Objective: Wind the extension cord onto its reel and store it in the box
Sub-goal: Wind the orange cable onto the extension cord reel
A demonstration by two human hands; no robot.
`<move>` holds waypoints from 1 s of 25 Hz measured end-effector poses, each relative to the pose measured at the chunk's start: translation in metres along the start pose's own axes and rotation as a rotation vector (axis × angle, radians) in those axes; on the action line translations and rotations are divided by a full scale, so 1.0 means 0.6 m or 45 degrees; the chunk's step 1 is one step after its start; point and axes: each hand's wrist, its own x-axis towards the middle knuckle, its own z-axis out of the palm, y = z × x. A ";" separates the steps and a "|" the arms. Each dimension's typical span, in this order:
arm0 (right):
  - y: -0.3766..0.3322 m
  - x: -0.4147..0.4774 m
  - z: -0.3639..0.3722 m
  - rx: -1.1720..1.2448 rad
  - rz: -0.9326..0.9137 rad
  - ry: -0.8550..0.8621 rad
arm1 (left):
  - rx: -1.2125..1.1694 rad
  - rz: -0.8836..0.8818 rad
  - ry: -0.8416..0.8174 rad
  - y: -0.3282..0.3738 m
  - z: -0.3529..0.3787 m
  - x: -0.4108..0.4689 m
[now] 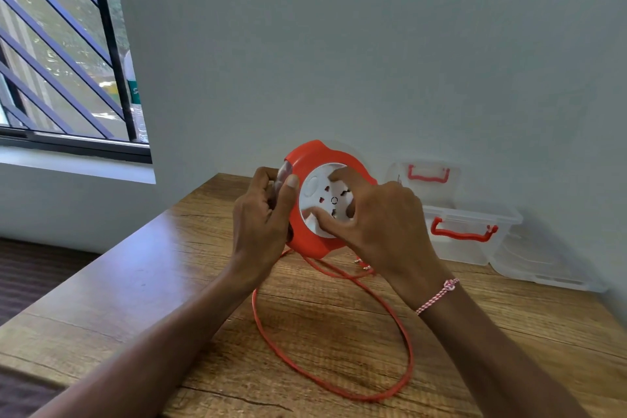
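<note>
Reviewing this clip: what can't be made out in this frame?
Head view only:
- Reel rim and back: hidden by left hand.
- Socket face: partly hidden by right hand.
- Plug: mostly behind right wrist.
- Box contents: plastic too hazy.
- Cord left unwound: unclear.
</note>
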 end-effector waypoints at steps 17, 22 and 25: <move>0.030 0.008 0.003 -0.272 -0.387 -0.204 | -0.052 -0.092 -0.015 -0.001 -0.008 0.011; 0.034 0.002 0.002 -0.251 -0.439 -0.045 | -0.054 -0.080 -0.074 -0.006 -0.006 0.009; 0.023 -0.003 0.004 -0.122 -0.287 -0.056 | -0.027 -0.051 -0.066 -0.007 -0.004 0.006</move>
